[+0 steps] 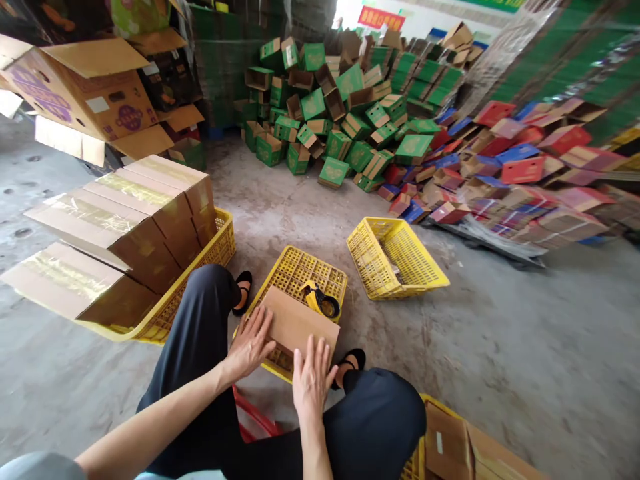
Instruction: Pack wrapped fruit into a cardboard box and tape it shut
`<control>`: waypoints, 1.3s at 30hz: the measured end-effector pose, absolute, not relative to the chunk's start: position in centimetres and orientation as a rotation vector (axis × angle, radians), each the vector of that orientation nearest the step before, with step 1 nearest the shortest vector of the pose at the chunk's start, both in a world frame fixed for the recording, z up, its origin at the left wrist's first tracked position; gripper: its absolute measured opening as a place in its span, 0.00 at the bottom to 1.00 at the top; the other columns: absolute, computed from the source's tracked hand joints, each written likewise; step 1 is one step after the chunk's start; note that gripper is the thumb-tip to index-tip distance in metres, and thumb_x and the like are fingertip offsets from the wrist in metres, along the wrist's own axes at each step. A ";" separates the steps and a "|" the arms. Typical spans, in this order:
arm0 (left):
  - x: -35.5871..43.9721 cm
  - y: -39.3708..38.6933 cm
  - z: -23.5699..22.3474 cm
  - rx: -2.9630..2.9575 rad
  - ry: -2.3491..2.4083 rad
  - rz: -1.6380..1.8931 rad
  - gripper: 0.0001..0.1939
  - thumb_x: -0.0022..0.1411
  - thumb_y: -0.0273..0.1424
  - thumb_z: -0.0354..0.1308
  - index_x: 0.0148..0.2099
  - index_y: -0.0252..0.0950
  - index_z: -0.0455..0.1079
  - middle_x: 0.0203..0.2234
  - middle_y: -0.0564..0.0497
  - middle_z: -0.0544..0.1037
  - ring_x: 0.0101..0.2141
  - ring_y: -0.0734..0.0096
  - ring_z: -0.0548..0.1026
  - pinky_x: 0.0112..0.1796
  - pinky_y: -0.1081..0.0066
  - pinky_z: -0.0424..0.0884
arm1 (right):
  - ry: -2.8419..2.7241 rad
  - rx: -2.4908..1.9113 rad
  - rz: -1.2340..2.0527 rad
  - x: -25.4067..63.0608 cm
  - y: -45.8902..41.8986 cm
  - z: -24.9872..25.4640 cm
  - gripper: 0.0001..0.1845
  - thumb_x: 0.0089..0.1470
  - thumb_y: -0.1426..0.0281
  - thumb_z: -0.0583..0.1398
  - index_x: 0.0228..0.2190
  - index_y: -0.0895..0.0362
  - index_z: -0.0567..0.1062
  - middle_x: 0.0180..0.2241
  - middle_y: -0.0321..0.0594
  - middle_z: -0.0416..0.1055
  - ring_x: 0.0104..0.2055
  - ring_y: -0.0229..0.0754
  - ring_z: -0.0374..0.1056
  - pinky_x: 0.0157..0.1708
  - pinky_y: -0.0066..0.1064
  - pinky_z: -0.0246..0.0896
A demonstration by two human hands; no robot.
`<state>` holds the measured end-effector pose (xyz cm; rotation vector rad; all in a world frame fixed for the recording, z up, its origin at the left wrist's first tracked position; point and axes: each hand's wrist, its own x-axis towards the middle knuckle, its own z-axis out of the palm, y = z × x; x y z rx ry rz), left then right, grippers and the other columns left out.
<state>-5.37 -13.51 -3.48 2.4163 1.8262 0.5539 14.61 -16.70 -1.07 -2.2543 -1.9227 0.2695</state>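
Note:
A plain brown cardboard box (300, 320) lies on an upturned yellow plastic crate (295, 263) between my knees. My left hand (251, 339) rests on the box's left end with its fingers stretched out. On the near right edge, my right hand (314, 377) touches the cardboard, fingers extended and slightly apart. Just behind the box, on the crate, sits a yellow and black tape dispenser (321, 300). Neither hand touches the dispenser. The underside of the box is hidden.
To the left, a yellow crate (227, 240) holds several taped boxes (150, 200). An upright yellow basket (400, 267) stands ahead right. Flattened cardboard (450, 440) lies in a crate by my right knee. Green boxes (313, 103) and red-blue boxes (523, 170) are heaped behind.

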 end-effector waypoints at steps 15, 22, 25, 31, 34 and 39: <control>-2.9 -14.2 -3.4 2.550 1.545 0.607 0.34 0.74 0.48 0.49 0.75 0.40 0.53 0.72 0.38 0.56 0.71 0.46 0.53 0.66 0.48 0.53 | -2.102 -2.070 0.573 11.5 -14.1 0.7 0.35 0.72 0.54 0.38 0.69 0.58 0.60 0.72 0.49 0.50 0.75 0.56 0.42 0.70 0.57 0.41; -4.5 -12.7 -3.2 2.435 1.769 0.656 0.31 0.75 0.41 0.48 0.75 0.41 0.52 0.70 0.42 0.61 0.70 0.52 0.56 0.68 0.47 0.47 | -2.226 -1.895 0.654 9.2 -10.0 2.7 0.34 0.72 0.54 0.40 0.68 0.58 0.63 0.70 0.47 0.58 0.75 0.51 0.45 0.71 0.50 0.43; -4.5 -12.5 -2.7 2.439 1.786 0.641 0.29 0.75 0.40 0.48 0.74 0.40 0.55 0.69 0.44 0.63 0.69 0.52 0.57 0.68 0.47 0.47 | -2.241 -1.921 0.604 9.0 -9.4 2.4 0.35 0.72 0.53 0.39 0.68 0.59 0.62 0.70 0.49 0.56 0.75 0.51 0.45 0.71 0.50 0.41; -4.3 -12.9 -3.6 2.485 1.760 0.627 0.31 0.72 0.38 0.51 0.74 0.42 0.55 0.69 0.43 0.63 0.69 0.48 0.56 0.68 0.45 0.47 | -2.182 -2.021 0.603 7.5 -9.3 2.5 0.39 0.71 0.50 0.39 0.70 0.62 0.55 0.72 0.52 0.50 0.76 0.54 0.40 0.71 0.54 0.39; -4.2 -13.3 -4.5 2.502 1.734 0.665 0.32 0.72 0.38 0.51 0.74 0.43 0.55 0.69 0.42 0.63 0.70 0.43 0.55 0.67 0.41 0.46 | -2.266 -1.838 0.735 6.4 -8.7 3.4 0.35 0.72 0.50 0.40 0.70 0.55 0.58 0.72 0.46 0.51 0.76 0.51 0.41 0.72 0.54 0.38; -4.5 -13.4 -4.6 2.454 1.722 0.642 0.32 0.74 0.43 0.47 0.76 0.43 0.51 0.71 0.43 0.60 0.69 0.44 0.56 0.67 0.42 0.49 | -2.243 -1.881 0.737 7.6 -7.4 3.5 0.33 0.73 0.53 0.40 0.70 0.53 0.57 0.72 0.44 0.50 0.76 0.48 0.41 0.72 0.51 0.40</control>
